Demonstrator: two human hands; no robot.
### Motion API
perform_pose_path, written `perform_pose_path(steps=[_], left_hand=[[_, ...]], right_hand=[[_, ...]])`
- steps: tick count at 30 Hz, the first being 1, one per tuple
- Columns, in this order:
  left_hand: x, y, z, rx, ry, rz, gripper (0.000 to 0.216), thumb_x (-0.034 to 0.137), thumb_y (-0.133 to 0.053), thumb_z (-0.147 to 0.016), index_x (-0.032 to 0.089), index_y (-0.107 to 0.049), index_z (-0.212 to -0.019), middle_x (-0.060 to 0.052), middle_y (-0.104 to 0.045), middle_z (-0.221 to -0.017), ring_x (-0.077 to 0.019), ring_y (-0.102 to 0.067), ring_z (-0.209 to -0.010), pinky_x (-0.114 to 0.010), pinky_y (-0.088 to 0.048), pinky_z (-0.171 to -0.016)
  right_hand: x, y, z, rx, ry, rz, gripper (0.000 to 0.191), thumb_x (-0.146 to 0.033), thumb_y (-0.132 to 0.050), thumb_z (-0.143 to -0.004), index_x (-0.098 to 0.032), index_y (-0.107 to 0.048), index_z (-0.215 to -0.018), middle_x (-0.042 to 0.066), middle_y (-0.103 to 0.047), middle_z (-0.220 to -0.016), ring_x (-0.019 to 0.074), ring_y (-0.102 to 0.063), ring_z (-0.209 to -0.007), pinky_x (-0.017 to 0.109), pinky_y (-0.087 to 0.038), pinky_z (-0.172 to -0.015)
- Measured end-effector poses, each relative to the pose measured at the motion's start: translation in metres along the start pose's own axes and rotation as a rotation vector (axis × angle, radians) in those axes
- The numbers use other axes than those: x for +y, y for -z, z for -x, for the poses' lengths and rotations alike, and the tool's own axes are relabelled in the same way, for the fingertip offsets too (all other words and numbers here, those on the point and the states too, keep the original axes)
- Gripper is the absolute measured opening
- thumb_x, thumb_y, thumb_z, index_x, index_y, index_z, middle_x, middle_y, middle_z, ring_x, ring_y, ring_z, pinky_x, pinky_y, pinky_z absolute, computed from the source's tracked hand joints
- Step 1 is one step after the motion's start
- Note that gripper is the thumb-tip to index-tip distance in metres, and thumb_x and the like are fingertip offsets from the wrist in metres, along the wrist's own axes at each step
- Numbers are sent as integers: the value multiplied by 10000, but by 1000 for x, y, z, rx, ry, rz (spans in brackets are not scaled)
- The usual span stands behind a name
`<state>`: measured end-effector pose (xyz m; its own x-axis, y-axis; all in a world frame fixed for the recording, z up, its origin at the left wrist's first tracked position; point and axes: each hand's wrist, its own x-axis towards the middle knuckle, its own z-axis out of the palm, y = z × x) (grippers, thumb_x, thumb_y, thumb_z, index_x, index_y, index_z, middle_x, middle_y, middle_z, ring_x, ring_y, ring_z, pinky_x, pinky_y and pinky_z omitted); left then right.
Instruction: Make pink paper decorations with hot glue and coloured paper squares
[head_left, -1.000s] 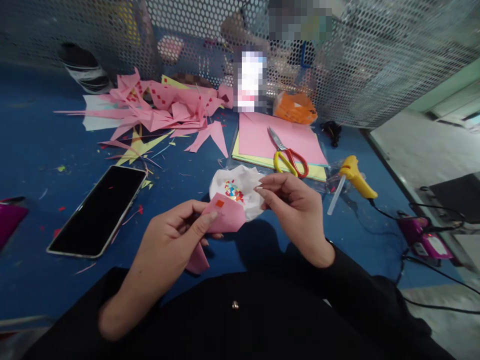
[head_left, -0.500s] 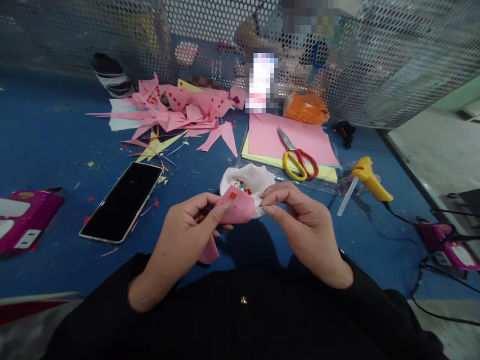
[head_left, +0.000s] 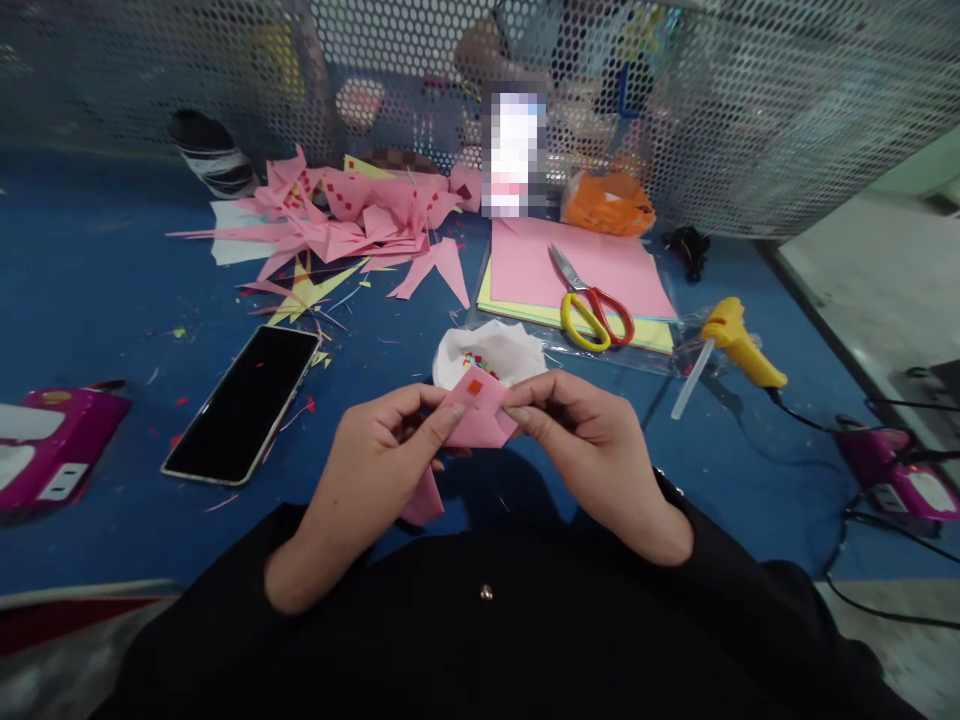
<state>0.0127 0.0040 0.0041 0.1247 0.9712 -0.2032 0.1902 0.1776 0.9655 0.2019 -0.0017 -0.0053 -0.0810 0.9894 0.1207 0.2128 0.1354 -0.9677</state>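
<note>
1. Left hand (head_left: 375,455) has its grip clamped on the folded pink paper (head_left: 474,420), held above the bench (head_left: 90,300) as a steady working face.
2. Right hand (head_left: 592,440) pinches the paper's right edge, fingertips together.
3. A red square (head_left: 475,386) sits on the paper.
4. White dish of cut squares (head_left: 491,352) lies just behind, within reach.
5. Scissors (head_left: 589,305) rest on the pink sheets (head_left: 525,265), well apart.

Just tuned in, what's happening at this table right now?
A person holds a folded pink paper piece over a blue table, the left hand gripping it from below and the right hand pinching its right edge. A small red square sits on the paper. Just beyond lies a white sheet with tiny coloured bits. A phone, scissors, a glue gun and pink scraps lie around.
</note>
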Motion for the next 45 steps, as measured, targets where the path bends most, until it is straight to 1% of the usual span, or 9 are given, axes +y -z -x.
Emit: perform_pose_path(steps=[3,5,11,19,21,24,30,36,45], left_hand=[[-2,0,3,-17,9,58,457,370,-734,-851,211,-645,-1270,-17,-786,-843,-157,-735,-656,-215,-573,-611],[-3,0,5,-4,-13,60,519,330,-724,-863,226,-565,-1346,-13,-788,-871,-148,-735,-641,-223,-579,-630],[-2,0,8,11,-35,57,216,315,-712,-851,218,-585,-996,-1,-747,-800,-169,-737,-601,-219,-551,-508],[-1,1,8,-12,23,45,107,239,-648,-856,231,-548,-820,16,-709,-651,-170,-728,-569,-228,-563,-520],[0,2,8,-51,0,5,39,231,-630,-861,212,-645,-830,-3,-733,-688,-170,-736,-608,-233,-578,-560],[1,2,9,-65,-29,-63,142,234,-621,-874,205,-750,-926,-6,-746,-692,-156,-725,-611,-228,-585,-592],[1,-1,9,-2,-43,-65,156,245,-678,-861,196,-779,-969,-5,-756,-695,-143,-710,-607,-209,-578,-600],[0,-10,11,55,-40,33,123,282,-754,-823,200,-793,-906,-15,-761,-698,-150,-709,-610,-219,-589,-612],[0,-5,10,7,-41,-8,131,314,-751,-822,205,-794,-882,-32,-784,-764,-160,-718,-617,-233,-602,-611]], right_hand=[[1,-1,0,43,-16,22,62,-184,-649,-864,-196,-704,-838,-17,-719,-755,114,-670,-679,252,-534,-669],[1,-1,0,55,-25,43,64,-181,-649,-860,-197,-708,-839,-18,-720,-756,114,-664,-681,252,-532,-670],[2,-1,-1,65,-34,33,62,-185,-653,-861,-189,-712,-844,-20,-716,-743,106,-669,-671,242,-536,-664],[4,-3,-1,82,-44,-4,52,-181,-662,-845,-200,-708,-828,-16,-720,-744,114,-673,-636,261,-555,-638],[4,-3,-1,80,-40,7,61,-177,-653,-853,-202,-703,-828,-17,-716,-738,114,-661,-632,263,-551,-636],[4,-1,-1,107,34,73,73,-158,-660,-856,-206,-706,-827,-3,-712,-796,129,-651,-718,274,-537,-682],[1,1,2,144,269,204,132,-103,-656,-879,-222,-706,-853,-13,-686,-803,132,-597,-769,287,-494,-740],[-3,-6,8,97,210,235,104,-124,-677,-866,-222,-710,-857,-23,-741,-809,124,-643,-717,285,-504,-714],[-4,-10,8,65,197,227,90,-150,-688,-874,-226,-723,-841,-17,-684,-765,124,-594,-692,289,-478,-675]])
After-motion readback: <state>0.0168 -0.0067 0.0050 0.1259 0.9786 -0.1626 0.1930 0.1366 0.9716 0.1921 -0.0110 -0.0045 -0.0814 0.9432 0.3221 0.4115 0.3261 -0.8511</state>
